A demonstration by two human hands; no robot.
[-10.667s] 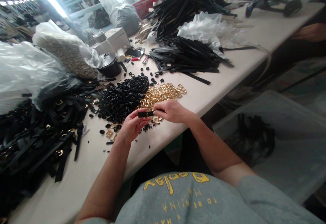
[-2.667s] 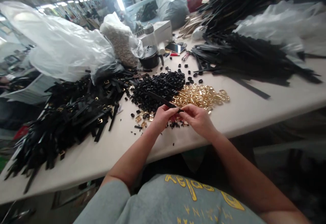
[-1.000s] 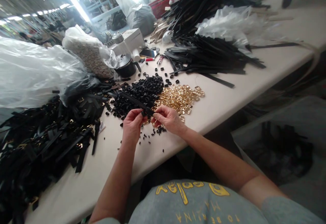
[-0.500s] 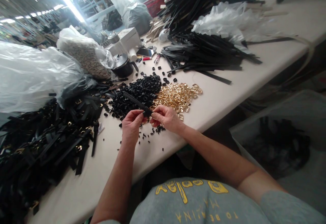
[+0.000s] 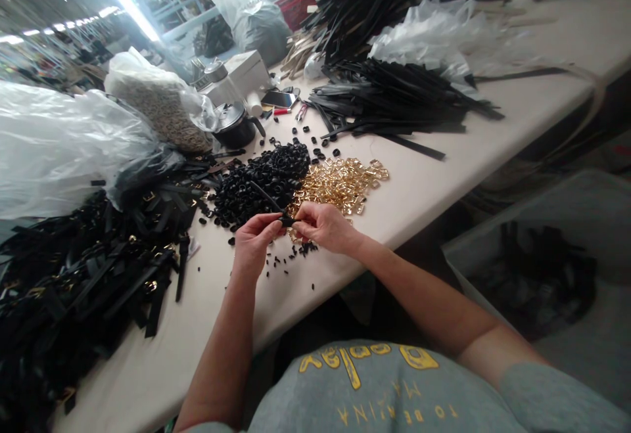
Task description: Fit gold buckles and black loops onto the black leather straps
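Both hands meet above the table's near edge and pinch one black strap (image 5: 266, 198), which slants up and away to the left over a heap of black rings (image 5: 261, 177). My left hand (image 5: 252, 246) grips the strap's near end with closed fingers. My right hand (image 5: 323, 226) pinches the same end from the right. A pile of gold buckles (image 5: 342, 182) lies just beyond my right hand. Small black bits (image 5: 290, 259) are scattered under the hands.
A big heap of black straps with gold buckles (image 5: 83, 275) fills the left of the beige table (image 5: 434, 183). Plain black straps (image 5: 394, 101) lie at the back right. Clear plastic bags (image 5: 64, 144), a black pot (image 5: 234, 127), a white box, a phone. A grey bin (image 5: 557, 269) stands at right.
The hands have stayed together on the strap. The strap's far end now lies lower and shorter over the black rings. The view has shifted a little.
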